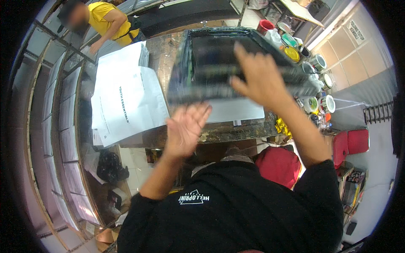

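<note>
Both our bare hands work at a dark framed panel [215, 63], neither clearly gripping it.

Our left hand [185, 128] is palm up, fingers loosely spread and empty, by the panel's near left corner; our right hand [259, 78] reaches over it, thumb wide of the fingers, though blur hides whether it touches. The panel sits mid-tabletop [162, 47], above a white sheet [238, 110] near the front edge. We judge it stiff and fairly heavy, its middle more delicate, so we'd hold the outer rim. White printed sheets [130, 101] cover the tabletop's left edge; tubs, one yellow-topped [291, 53], crowd its right.
</note>
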`<action>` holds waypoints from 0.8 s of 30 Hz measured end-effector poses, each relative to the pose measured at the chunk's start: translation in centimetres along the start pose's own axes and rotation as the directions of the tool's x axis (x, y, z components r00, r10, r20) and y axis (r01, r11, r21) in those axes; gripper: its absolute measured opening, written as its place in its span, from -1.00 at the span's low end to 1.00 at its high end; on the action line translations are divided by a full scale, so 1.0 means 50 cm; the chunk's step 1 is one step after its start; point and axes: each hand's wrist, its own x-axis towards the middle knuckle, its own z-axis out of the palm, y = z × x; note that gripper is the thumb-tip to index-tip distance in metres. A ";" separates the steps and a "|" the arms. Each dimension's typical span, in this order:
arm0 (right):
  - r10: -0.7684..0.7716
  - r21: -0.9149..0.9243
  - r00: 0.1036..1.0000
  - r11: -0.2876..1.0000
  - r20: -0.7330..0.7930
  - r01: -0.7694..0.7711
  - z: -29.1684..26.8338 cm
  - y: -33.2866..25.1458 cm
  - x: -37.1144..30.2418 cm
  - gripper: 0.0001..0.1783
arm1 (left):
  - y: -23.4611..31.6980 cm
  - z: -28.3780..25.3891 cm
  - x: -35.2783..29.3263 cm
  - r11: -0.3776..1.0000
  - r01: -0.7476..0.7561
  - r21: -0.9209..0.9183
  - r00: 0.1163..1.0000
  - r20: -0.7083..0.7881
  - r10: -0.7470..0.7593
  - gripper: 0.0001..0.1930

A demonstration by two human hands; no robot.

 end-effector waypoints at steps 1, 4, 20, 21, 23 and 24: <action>-0.052 0.032 0.990 0.998 0.134 0.048 0.029 -0.016 -0.052 -0.48 | -0.033 0.036 -0.041 0.932 -0.006 -0.362 0.938 -0.325 -0.121 0.19; -0.089 0.080 0.973 0.994 0.211 0.074 0.174 -0.020 -0.213 -0.51 | -0.152 -0.068 -0.090 0.910 0.288 -0.297 0.819 -0.416 -0.395 0.30; -0.041 0.156 0.993 0.988 0.109 0.023 0.641 0.164 0.024 -0.45 | -0.338 -0.213 -0.072 0.767 0.575 -0.283 0.437 -0.686 -0.581 0.37; -0.042 0.131 0.996 0.991 0.083 0.030 0.670 0.197 0.084 -0.47 | -0.342 -0.214 -0.072 0.770 0.572 -0.282 0.427 -0.700 -0.573 0.36; -0.017 0.128 0.994 0.992 0.111 0.003 0.717 0.266 0.188 -0.56 | -0.356 -0.227 -0.092 0.775 0.551 -0.309 0.381 -0.733 -0.563 0.30; -0.001 0.172 0.989 0.985 0.145 -0.024 0.729 0.303 0.240 -0.60 | -0.344 -0.206 -0.082 0.787 0.547 -0.287 0.374 -0.757 -0.536 0.30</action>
